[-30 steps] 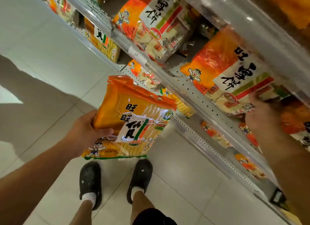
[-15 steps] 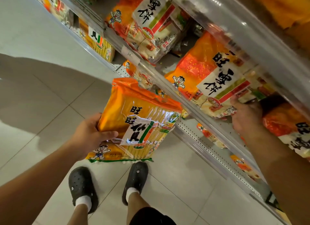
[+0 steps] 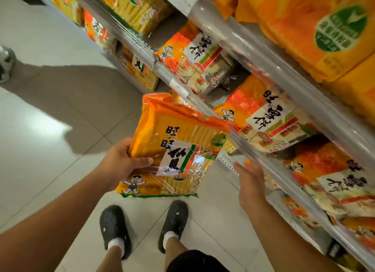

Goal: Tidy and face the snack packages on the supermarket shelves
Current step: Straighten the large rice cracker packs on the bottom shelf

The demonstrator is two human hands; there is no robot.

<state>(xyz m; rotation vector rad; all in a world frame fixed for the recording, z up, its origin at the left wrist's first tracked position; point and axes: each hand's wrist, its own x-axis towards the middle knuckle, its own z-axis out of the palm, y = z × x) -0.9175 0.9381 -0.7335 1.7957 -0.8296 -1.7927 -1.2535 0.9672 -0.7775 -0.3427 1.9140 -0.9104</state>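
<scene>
My left hand (image 3: 121, 164) grips a large yellow-orange rice cracker package (image 3: 176, 145) by its left edge and holds it upright over the floor in front of the shelves. My right hand (image 3: 250, 181) hangs empty just right of that package, fingers straight, below the middle shelf rail (image 3: 239, 137). On the middle shelf lie orange-and-white snack packages: one (image 3: 261, 117) right above my right hand, another (image 3: 194, 56) further left, a third (image 3: 332, 176) at the right.
The top shelf holds big orange bags (image 3: 308, 32) and yellow cracker packs (image 3: 138, 5). More packages sit on the lower shelves (image 3: 142, 70). My two black shoes (image 3: 113, 229) stand on the white tiled floor. Another person's shoe (image 3: 6, 62) shows at the far left.
My right hand has let go of the orange-and-white package on the middle shelf and dropped out in front of the rail, empty. The left hand keeps holding its package.
</scene>
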